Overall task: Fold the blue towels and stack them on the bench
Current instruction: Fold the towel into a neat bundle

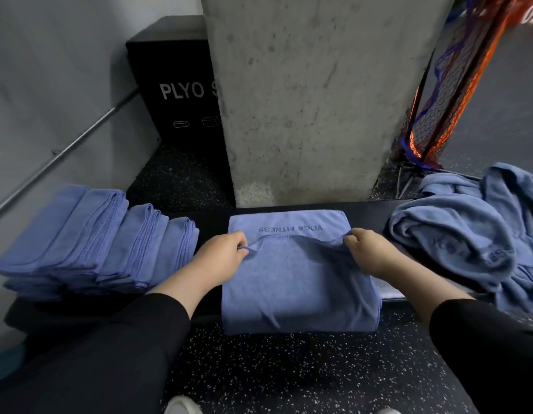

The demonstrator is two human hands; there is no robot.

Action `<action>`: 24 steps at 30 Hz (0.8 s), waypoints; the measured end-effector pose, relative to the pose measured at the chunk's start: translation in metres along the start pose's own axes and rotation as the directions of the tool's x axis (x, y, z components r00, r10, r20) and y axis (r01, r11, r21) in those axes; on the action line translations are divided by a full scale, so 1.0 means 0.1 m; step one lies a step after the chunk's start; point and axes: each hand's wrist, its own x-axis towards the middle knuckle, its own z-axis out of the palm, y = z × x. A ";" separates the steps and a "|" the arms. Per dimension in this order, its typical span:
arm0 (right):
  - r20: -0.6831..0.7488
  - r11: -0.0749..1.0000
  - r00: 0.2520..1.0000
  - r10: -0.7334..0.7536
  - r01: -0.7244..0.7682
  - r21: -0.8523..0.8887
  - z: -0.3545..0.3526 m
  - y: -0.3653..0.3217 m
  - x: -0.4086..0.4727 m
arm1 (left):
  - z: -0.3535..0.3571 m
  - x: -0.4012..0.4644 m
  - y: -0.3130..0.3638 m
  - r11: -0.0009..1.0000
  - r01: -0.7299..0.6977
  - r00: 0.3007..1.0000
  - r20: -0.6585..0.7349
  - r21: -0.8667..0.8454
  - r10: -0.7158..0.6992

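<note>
I am pinching the towel (298, 279) edge in my left grip (222, 252) and right grip (368, 252), mid-fold, next carrying it toward the tabletop (366, 213) far edge.

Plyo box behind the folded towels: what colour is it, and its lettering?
Black plyo box with white lettering, in the head view.

Concrete pillar (304, 94); black plyo box (169, 85); grey wall (50, 70); speckled floor (304, 375).

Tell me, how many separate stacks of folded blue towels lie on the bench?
3, side by side at the left end of the bench: the largest stack far left, a middle stack, and a smaller stack nearest the left hand. Their lower layers merge, so boundaries are uncertain.
</note>
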 end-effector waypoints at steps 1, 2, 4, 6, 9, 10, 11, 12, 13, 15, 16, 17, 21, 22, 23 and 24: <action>0.017 1.000 1.000 0.005 -0.005 0.000 -0.01 0.02 -0.06 | -0.01 -0.05 -0.01 1.000 -0.007 1.000 0.022 0.006 0.007; 0.031 1.000 0.999 0.005 -0.005 -0.007 -0.01 0.03 -0.10 | -0.02 -0.10 -0.01 1.000 -0.010 0.999 0.046 0.014 0.009; 0.047 1.000 0.999 -0.012 0.013 -0.022 -0.02 0.08 -0.19 | -0.06 -0.19 0.00 0.999 -0.025 0.997 0.077 0.038 0.022; 0.013 0.999 0.999 -0.039 0.039 0.020 -0.03 0.13 -0.24 | -0.11 -0.26 0.02 0.999 -0.039 0.996 0.076 0.009 0.038; -0.115 0.944 0.993 -0.006 0.043 0.326 -0.12 0.14 -0.22 | -0.25 -0.25 0.04 0.975 0.013 1.000 0.007 -0.224 -0.011; -0.159 0.901 0.987 0.016 0.054 0.431 -0.17 0.12 -0.21 | -0.32 -0.23 0.04 0.937 0.035 0.999 -0.009 -0.348 -0.041; -0.202 0.862 0.979 0.031 0.077 0.502 -0.22 0.09 -0.20 | -0.38 -0.18 0.03 0.878 0.053 0.996 -0.035 -0.476 -0.079; -0.245 0.831 0.969 0.040 0.104 0.547 -0.28 0.05 -0.17 | -0.44 -0.13 0.03 0.820 0.060 0.989 -0.078 -0.570 -0.127; -0.286 0.806 0.957 0.050 0.130 0.578 -0.33 0.01 -0.13 | -0.47 -0.06 0.02 0.793 0.057 0.976 -0.135 -0.607 -0.173; -0.336 0.785 0.939 0.078 0.149 0.601 -0.38 -0.07 0.00 | -0.48 0.08 0.01 0.853 0.068 0.946 -0.239 -0.518 -0.221; -0.339 0.805 0.937 0.081 0.139 0.576 -0.36 -0.09 0.08 | -0.43 0.15 0.00 0.892 0.082 0.943 -0.254 -0.444 -0.213; -0.323 0.845 0.944 0.069 0.117 0.522 -0.32 -0.08 0.18 | -0.35 0.21 -0.03 0.921 0.098 0.951 -0.236 -0.378 -0.198; -0.153 0.990 0.988 -0.005 0.027 0.140 -0.03 0.13 0.50 | -0.06 0.38 -0.16 0.983 0.144 0.983 -0.101 -0.115 -0.156; -0.151 0.996 0.988 -0.010 0.023 0.086 0.01 0.18 0.56 | -0.05 0.42 -0.17 0.987 0.141 0.983 -0.106 -0.075 -0.149; -0.168 0.998 0.986 -0.013 0.024 0.065 0.02 0.21 0.61 | -0.05 0.47 -0.18 0.990 0.134 0.982 -0.126 -0.041 -0.138; -0.191 0.998 0.981 -0.013 0.023 0.050 0.02 0.23 0.65 | -0.05 0.51 -0.17 0.992 0.127 0.981 -0.149 -0.016 -0.128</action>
